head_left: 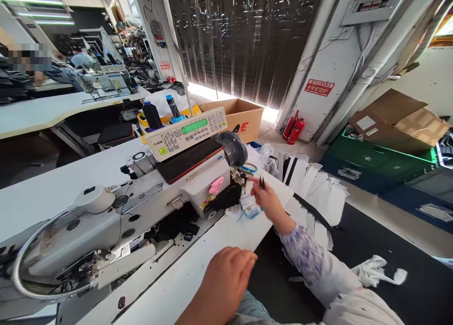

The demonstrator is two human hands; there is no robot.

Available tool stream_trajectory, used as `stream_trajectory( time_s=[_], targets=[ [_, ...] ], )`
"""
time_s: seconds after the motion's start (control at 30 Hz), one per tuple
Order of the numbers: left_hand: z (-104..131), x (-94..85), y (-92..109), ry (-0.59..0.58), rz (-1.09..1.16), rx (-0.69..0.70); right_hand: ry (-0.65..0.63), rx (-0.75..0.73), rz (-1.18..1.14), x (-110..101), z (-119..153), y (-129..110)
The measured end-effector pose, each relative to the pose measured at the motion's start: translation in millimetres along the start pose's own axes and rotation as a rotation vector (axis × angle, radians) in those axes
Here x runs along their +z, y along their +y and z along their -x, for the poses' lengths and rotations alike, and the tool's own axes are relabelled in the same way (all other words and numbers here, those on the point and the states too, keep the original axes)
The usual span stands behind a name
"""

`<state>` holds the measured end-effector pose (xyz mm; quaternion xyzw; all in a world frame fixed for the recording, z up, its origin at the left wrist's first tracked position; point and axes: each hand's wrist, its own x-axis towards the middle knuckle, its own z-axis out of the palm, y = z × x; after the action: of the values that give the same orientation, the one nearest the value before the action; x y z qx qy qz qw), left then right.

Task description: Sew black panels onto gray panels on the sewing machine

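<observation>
My right hand (271, 204) is at the far end of the sewing machine table (215, 249), its fingers closed on a small black tool with two points (262, 182). Its index finger reaches toward a cluttered spot beside the machine's handwheel (231, 148). Near that hand lie a blue-and-white card (249, 206) and a pair of scissors with blue handles (249, 167). Closer to me, my left hand (228, 280) hovers over the table edge with fingers curled together; what they pinch, if anything, cannot be made out. The sewing machine (177, 188) carries black fabric scraps (177, 223) under its arm.
A control panel (187, 132) tops the machine, with thread cones (152, 115) behind. To the right hang stacked white strips (306, 183) by a black surface (371, 249). Beyond are a cardboard box (244, 112), fire extinguishers (293, 128) and a green bin (389, 160). Another person is at far left.
</observation>
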<state>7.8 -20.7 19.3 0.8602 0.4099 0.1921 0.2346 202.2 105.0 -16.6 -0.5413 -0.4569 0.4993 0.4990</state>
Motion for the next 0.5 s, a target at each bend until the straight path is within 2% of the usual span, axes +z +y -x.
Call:
stream_trajectory(
  time_s=[0.07, 0.1, 0.13, 0.2, 0.23, 0.27, 0.3, 0.37, 0.43, 0.5],
  targets=[
    [2.0, 23.0, 6.0, -0.199, -0.194, 0.177, -0.222, 0.104, -0.196, 4.1, 23.9, -3.8],
    [4.8, 39.5, 5.8, -0.304, -0.279, 0.252, -0.287, 0.120, -0.256, 4.9, 24.7, -7.7],
    [8.6, 57.4, 3.9, -0.408, -0.338, 0.322, -0.279, 0.101, -0.270, 4.4, 17.2, -12.4],
    [18.0, 91.3, -3.4, -0.579, -0.364, 0.416, -0.117, 0.012, -0.096, -0.7, -18.1, -22.1],
    [22.7, 104.1, -8.0, -0.630, -0.342, 0.440, -0.043, 0.008, 0.126, -4.3, -41.2, -25.9],
    [26.9, 112.6, -12.8, -0.640, -0.314, 0.442, -0.021, 0.040, 0.401, -7.9, -64.4, -28.6],
    [30.5, 116.2, -17.5, -0.611, -0.291, 0.418, -0.039, 0.044, 0.474, -11.1, -85.0, -30.2],
    [35.7, 108.3, -26.1, -0.470, -0.277, 0.293, -0.085, 0.029, 0.607, -16.3, -113.5, -30.9],
    [38.8, 84.5, -33.2, -0.319, -0.264, 0.163, -0.143, -0.024, 0.662, -21.1, -124.7, -30.9],
    [40.4, 53.5, -38.7, -0.217, -0.225, 0.064, -0.194, -0.083, 0.716, -25.7, -126.5, -32.5]
  ],
)
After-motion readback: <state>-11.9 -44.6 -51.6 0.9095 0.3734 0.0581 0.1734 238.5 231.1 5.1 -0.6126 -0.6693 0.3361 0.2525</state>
